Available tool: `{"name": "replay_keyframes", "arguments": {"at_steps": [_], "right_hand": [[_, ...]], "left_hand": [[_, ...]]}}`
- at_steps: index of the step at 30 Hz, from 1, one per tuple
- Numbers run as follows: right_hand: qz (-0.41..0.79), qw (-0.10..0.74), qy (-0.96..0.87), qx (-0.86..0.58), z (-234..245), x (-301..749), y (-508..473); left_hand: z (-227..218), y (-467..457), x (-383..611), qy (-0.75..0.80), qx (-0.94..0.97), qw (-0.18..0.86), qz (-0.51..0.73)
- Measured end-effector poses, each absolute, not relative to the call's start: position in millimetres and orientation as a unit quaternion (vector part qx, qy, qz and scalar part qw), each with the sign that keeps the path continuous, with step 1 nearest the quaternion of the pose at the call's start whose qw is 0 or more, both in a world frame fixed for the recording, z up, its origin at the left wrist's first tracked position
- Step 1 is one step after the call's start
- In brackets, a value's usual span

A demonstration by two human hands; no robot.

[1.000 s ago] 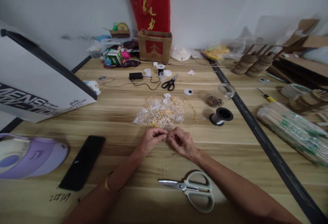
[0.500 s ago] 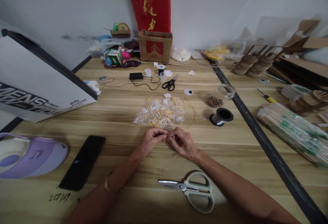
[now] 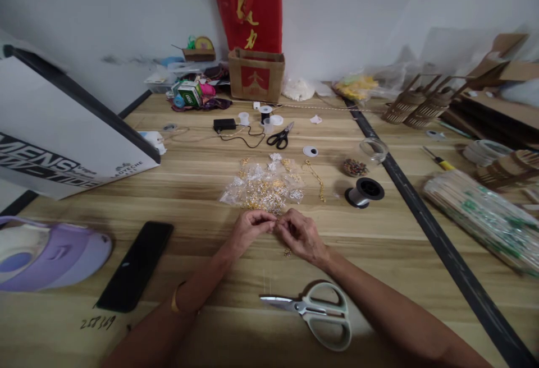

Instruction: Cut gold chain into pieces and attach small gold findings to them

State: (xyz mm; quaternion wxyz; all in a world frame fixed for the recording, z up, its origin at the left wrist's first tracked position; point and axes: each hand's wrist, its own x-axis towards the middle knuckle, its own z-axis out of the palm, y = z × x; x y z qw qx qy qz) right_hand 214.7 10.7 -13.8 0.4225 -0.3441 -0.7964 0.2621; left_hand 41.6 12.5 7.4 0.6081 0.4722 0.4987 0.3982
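Observation:
My left hand [image 3: 251, 230] and my right hand [image 3: 302, 237] meet fingertip to fingertip above the table, both pinched closed. What lies between the fingertips is too small and too covered to make out. Under my right hand shows a small gold-coloured bit [image 3: 287, 253], perhaps chain; whether it hangs from the fingers I cannot tell. Just beyond the hands lies a pile of clear bags [image 3: 261, 184] with gold and silver jewellery findings. To its right is a gold chain [image 3: 316, 180]. Scissors with pale handles [image 3: 324, 311] lie nearer me, blades pointing left.
A wire spool [image 3: 364, 192] and a clear jar of beads [image 3: 355, 167] stand to the right. Black scissors [image 3: 279, 137] lie farther back. On the left are a black phone [image 3: 135, 267], a purple visor [image 3: 63, 256] and a white box [image 3: 71, 127]. Bagged sticks [image 3: 480, 216] lie far right.
Both hands keep nearly the same place and pinched pose. The view has shifted very slightly; nothing on the table has visibly moved.

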Motion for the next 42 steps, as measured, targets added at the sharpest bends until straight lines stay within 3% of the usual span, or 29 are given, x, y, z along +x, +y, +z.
{"name": "replay_keyframes", "arguments": {"at_steps": [42], "right_hand": [[0.258, 0.419, -0.799, -0.346, -13.7, 214.8, 9.5]], "left_hand": [[1.6, 11.7, 42.1, 0.494, 0.448, 0.613, 0.423]]}}
